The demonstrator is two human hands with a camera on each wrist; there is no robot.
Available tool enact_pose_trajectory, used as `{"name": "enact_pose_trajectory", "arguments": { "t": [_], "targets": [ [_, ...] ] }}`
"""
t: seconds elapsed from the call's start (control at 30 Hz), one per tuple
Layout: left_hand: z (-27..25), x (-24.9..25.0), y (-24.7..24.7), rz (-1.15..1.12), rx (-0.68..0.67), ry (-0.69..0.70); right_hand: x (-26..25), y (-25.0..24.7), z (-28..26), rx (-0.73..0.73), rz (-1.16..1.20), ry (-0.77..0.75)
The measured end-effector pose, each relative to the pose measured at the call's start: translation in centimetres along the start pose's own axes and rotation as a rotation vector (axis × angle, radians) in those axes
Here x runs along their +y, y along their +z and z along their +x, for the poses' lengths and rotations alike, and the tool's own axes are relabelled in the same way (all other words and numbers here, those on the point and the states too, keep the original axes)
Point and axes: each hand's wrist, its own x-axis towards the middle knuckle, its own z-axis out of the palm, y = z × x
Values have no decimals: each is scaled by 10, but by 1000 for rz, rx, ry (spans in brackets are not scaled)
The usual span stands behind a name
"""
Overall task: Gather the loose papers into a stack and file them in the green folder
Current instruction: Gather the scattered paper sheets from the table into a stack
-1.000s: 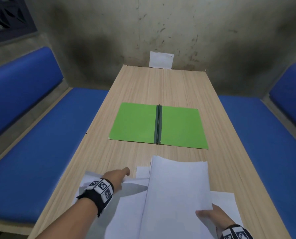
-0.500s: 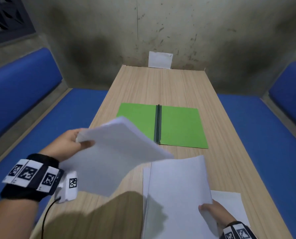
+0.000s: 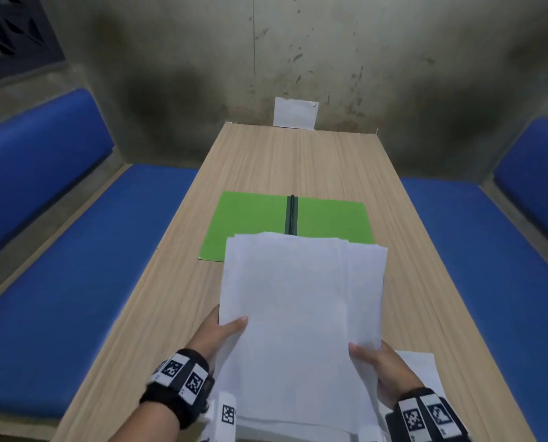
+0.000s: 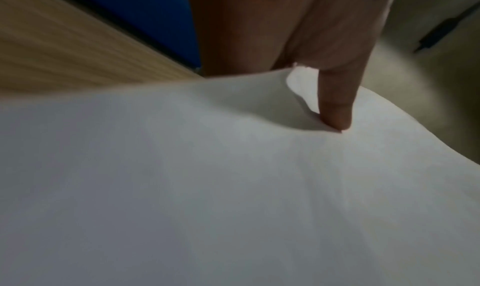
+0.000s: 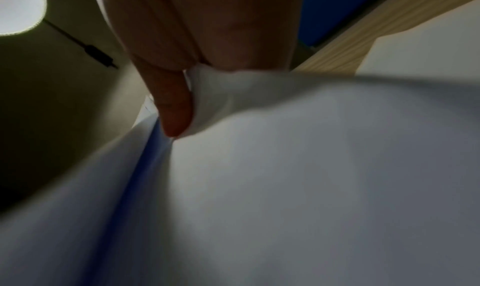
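Note:
A loose stack of white papers (image 3: 301, 314) is held up above the near part of the wooden table (image 3: 298, 167), its far edges uneven. My left hand (image 3: 221, 330) grips the stack's left edge, thumb on top. At the right edge my right hand (image 3: 375, 358) grips it the same way. The wrist views show each thumb pressed on the paper stack (image 4: 233, 188) (image 5: 311, 188). The green folder (image 3: 250, 224) lies open and flat mid-table, with a dark spine; the stack hides its near edge. One more white sheet (image 3: 422, 374) lies on the table under my right hand.
Blue padded benches (image 3: 90, 275) (image 3: 489, 250) run along both long sides of the table. A small white card (image 3: 295, 113) leans on the stained wall at the far end. The table between folder and wall is bare wood.
My left hand has carried its lifted sheets from the left over onto the pile in my right hand. Both hands now hold one raised stack, which covers the folder's near edge.

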Motion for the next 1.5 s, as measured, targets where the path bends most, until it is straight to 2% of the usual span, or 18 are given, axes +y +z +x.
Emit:
{"name": "enact_pose_trajectory", "arguments": {
  "t": [0.17, 0.33, 0.43, 0.5, 0.6, 0.67, 0.73, 0.83, 0.9, 0.97, 1.03, 1.17, 1.27, 1.33, 1.43, 1.5],
  "targets": [
    [5, -8, 5, -90, 25, 7, -14, 18, -5, -153, -12, -31],
    [5, -16, -7, -57, 9, -67, -13, 29, -1, -187, -80, -46],
    [3, -24, -15, 32, -8, -113, -7, 30, 9, -181, -200, -49],
    [4, -31, -19, 72, 73, -130, -3, 28, 16, -167, -424, -60],
    [2, -38, -23, 231, 194, -182, -2, 12, 30, 1, -1103, -100],
    [2, -45, -26, 315, 255, -208, -1, -4, 35, 102, -1447, -80],
    [2, -51, -29, 316, 286, -227, -1, -19, 35, 137, -1594, -20],
    [4, -59, -33, 295, 304, -239, -2, -34, 33, 175, -1630, 75],
    [4, -59, -34, 282, 303, -242, -8, -43, 28, 263, -1651, 106],
    [5, -59, -34, 291, 296, -232, -23, -57, 22, 423, -1602, 87],
    [5, -59, -34, 286, 292, -231, -48, -72, 15, 576, -1424, 2],
    [8, -62, -34, 281, 312, -225, -111, -79, -12, 724, -982, -244],
    [11, -63, -31, 279, 298, -211, -138, -58, -39, 588, -568, -465],
    [13, -64, -28, 260, 288, -210, -138, -36, -47, 483, -377, -483],
    [11, -60, -20, 242, 270, -162, -108, -17, -22, 268, -151, -334],
    [8, -52, -14, 253, 269, -151, -75, -6, 4, 217, -130, -190]
  ]
}}
